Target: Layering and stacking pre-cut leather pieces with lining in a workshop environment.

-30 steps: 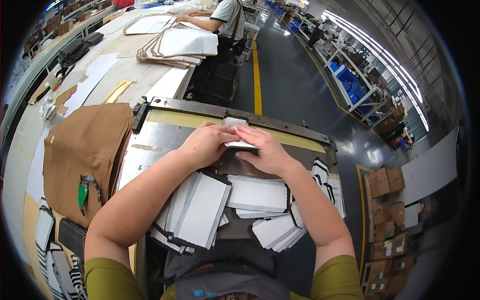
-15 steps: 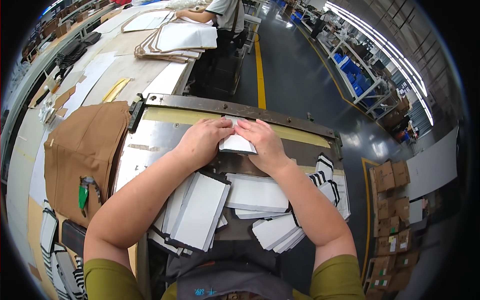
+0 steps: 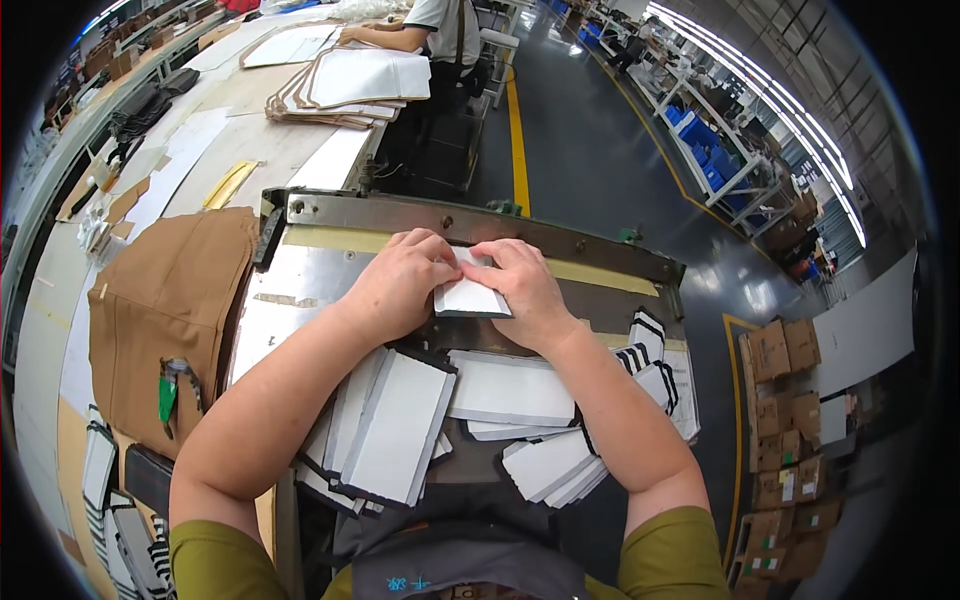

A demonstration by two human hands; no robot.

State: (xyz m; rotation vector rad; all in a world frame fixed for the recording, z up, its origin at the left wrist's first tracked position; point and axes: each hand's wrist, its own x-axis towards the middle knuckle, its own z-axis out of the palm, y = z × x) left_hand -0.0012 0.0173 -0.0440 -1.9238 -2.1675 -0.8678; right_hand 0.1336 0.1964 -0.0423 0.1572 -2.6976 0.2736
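Factory floor stretches away behind the work, dark and glossy with yellow lines, shelving along the right and cardboard boxes (image 3: pixel 785 400) stacked near the aisle. Nearer, a metal counter (image 3: pixel 290 290) with a worn, shiny top carries a long hinged bar (image 3: pixel 480 225) along its far edge. Both hands meet at the middle of it: the left hand (image 3: pixel 405 280) and the right hand (image 3: pixel 525 285) each pinch a small white panel (image 3: pixel 470 297) with a dark trimmed border, fingers closed on its upper edge, pressing it flat just below the bar. Judging by the piles, the work looks partly through: loose heaps of similar white, dark-edged panels (image 3: pixel 400 425) lie fanned out between the forearms, with striped black-and-white pieces (image 3: pixel 650 345) to the right. Which heaps are finished cannot be told. A folded brown fabric (image 3: pixel 170 310), matte and soft, lies on the left, a green-tagged tool (image 3: pixel 170 390) resting on it.
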